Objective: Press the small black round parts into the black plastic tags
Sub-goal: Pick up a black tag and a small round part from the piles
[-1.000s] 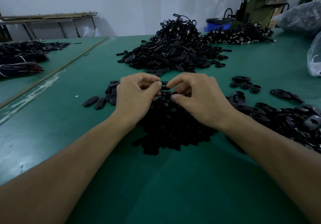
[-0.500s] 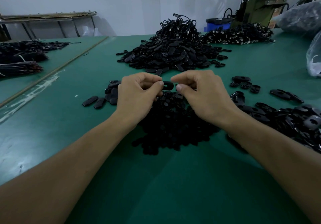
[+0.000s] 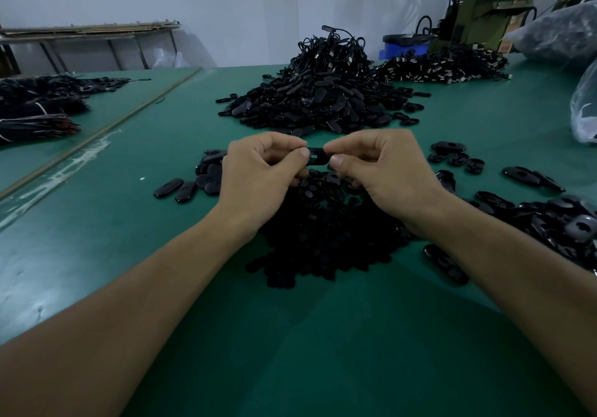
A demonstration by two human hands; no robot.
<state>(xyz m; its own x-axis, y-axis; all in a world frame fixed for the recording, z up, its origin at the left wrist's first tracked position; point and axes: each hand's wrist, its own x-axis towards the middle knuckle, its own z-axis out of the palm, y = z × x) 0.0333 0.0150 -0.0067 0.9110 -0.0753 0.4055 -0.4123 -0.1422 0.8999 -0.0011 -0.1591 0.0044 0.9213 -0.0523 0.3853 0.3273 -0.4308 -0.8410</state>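
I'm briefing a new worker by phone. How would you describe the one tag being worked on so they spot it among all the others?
On the green table, find the low dark heap of parts nearest the person. Just above it, the left hand and right hand meet, pinching a tag by its ends. It is the only tag held off the table, and a small pale slot shows in it.

The table top is a matt green mat, scuffed pale along its left edge. The loose tags lying on it look like smooth black plastic with a faint gloss, while the dark heap of small round parts looks duller. Off to the right, a crinkled clear plastic bag shines.
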